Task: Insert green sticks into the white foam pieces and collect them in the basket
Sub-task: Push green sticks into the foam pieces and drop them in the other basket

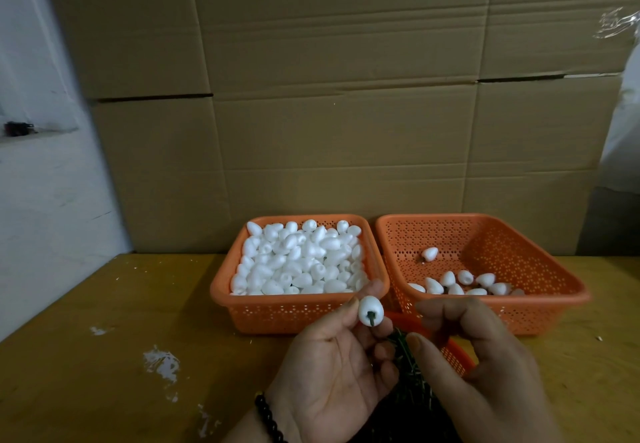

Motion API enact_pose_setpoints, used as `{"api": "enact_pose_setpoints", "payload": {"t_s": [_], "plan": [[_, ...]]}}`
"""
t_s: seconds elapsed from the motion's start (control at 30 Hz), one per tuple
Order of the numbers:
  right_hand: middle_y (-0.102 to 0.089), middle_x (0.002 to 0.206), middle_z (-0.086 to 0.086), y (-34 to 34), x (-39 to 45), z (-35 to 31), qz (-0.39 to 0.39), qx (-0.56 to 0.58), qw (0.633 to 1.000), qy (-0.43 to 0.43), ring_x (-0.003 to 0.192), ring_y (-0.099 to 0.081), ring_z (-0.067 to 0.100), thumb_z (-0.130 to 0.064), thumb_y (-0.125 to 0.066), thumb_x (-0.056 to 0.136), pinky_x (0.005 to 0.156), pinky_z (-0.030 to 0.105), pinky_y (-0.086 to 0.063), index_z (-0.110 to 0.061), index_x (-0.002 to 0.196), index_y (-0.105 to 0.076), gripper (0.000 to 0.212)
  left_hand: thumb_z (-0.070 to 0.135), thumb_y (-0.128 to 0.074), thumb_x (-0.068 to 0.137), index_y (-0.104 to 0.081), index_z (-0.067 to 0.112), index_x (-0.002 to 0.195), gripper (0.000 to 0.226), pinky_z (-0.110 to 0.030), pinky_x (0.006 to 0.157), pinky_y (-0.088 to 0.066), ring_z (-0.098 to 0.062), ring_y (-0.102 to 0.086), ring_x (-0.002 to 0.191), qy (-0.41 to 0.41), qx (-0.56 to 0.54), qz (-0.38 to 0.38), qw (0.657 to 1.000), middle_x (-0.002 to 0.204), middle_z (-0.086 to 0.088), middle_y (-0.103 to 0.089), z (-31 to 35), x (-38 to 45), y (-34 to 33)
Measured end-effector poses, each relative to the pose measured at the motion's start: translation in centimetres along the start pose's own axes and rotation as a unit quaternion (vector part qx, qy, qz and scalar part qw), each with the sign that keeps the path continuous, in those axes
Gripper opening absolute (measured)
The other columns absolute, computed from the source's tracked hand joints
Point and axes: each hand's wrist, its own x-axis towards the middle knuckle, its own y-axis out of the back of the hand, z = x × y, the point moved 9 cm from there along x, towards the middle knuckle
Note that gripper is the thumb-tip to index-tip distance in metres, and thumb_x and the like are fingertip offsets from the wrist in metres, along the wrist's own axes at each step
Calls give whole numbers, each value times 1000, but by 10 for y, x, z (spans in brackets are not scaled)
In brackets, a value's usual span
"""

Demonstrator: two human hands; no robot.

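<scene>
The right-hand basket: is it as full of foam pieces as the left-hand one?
No: the right basket holds only a few foam pieces along its near side, while the left basket is heaped with them.

My left hand (pixel 332 366) raised palm-up, thumb and forefinger pinching a foam piece (pixel 370 310), a beaded bracelet (pixel 268 418) at its wrist; my right hand (pixel 485 356) beside it, fingers curled inward, thumb extended toward the left; whether it holds anything I cannot tell.

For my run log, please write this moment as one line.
left hand: pinches foam piece, green stick in | right hand: fingers curled, holding unclear | right basket: few pieces | left basket: full
</scene>
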Motion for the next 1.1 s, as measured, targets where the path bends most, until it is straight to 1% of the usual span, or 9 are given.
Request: {"api": "enact_pose_setpoints", "payload": {"t_s": [0.23, 0.43, 0.57, 0.67, 0.73, 0.83, 0.97, 1.03, 1.1], "plan": [[-61, 94, -19, 0, -1, 3, -3, -8, 1000, -2, 87, -60, -3, -12, -80, 70, 75, 4, -43, -39, 91, -62, 39, 28, -64, 68, -73, 29, 110, 43, -27, 63, -44, -13, -50, 65, -30, 67, 7, 997, 75, -1, -60, 2, 2, 3], [-61, 93, -18, 0, -1, 4, -5, -14, 1000, -3, 85, -60, -2, -6, -80, 69, 71, 8, -46, -38, 91, -62, 43, 23, -76, 51, -67, 15, 108, 59, -28, 62, -43, -13, -52, 64, -79, 105, 19, 991, 81, -4, -60, 6, 5, 9], [-62, 96, -21, 0, 0, 3, -11, -9, 1000, -2, 87, -60, -4, -5, -82, 67, 60, 9, -47, -41, 96, -63, 51, 22, -78, 45, -72, 18, 84, 40, -24, 59, -46, -9, -58, 66, -156, 179, 24, 971, 78, -3, -64, 18, 2, 5], [-61, 105, -24, -4, 1, 1, -39, 12, 999, 5, 98, -59, -6, -17, -75, 73, 73, 4, -45, -46, 113, -59, 52, 26, -81, 47, -72, 24, 77, 32, -22, 69, -50, -11, -60, 75, -225, 272, 45, 935, 81, -4, -65, 27, -2, 3], [-60, 109, -24, -7, 2, -2, -55, 9, 998, 10, 104, -56, -8, -22, -71, 72, 81, 2, -41, -42, 118, -59, 52, 34, -82, 49, -70, 28, 81, 34, -27, 78, -50, -13, -61, 82, -280, 344, 73, 893, 85, -1, -68, 34, -8, 2], [-61, 107, -23, -11, 2, 0, -63, -1, 998, 6, 104, -56, -9, -28, -73, 71, 86, 3, -39, -38, 116, -61, 47, 43, -80, 55, -64, 42, 98, 46, -31, 89, -50, -10, -63, 97, -368, 470, 127, 792, 93, 7, -67, 42, -20, -1], [-65, 99, -25, -14, 1, 15, -84, 20, 993, -85, 93, -62, -5, -57, -73, 64, 78, 16, -50, -43, 99, -64, 39, 39, -74, 64, -53, 48, 113, 54, -13, 92, -41, -5, -56, 105, -489, 589, 161, 623, 102, 25, -55, 45, -40, -20], [-69, 90, -21, -18, -1, 19, -113, 28, 986, -116, 83, -66, -2, -55, -71, 62, 75, 26, -54, -39, 90, -66, 33, 36, -70, 66, -52, 43, 112, 50, -12, 90, -40, -1, -51, 106, -540, 619, 156, 549, 101, 31, -51, 43, -47, -31], [-71, 81, -15, -23, -3, 18, -140, 29, 982, -122, 75, -68, 2, -45, -75, 67, 71, 35, -56, -35, 84, -67, 22, 36, -67, 69, -52, 40, 111, 45, -23, 89, -41, 3, -44, 108, -570, 639, 157, 493, 98, 28, -52, 41, -52, -37]]}}
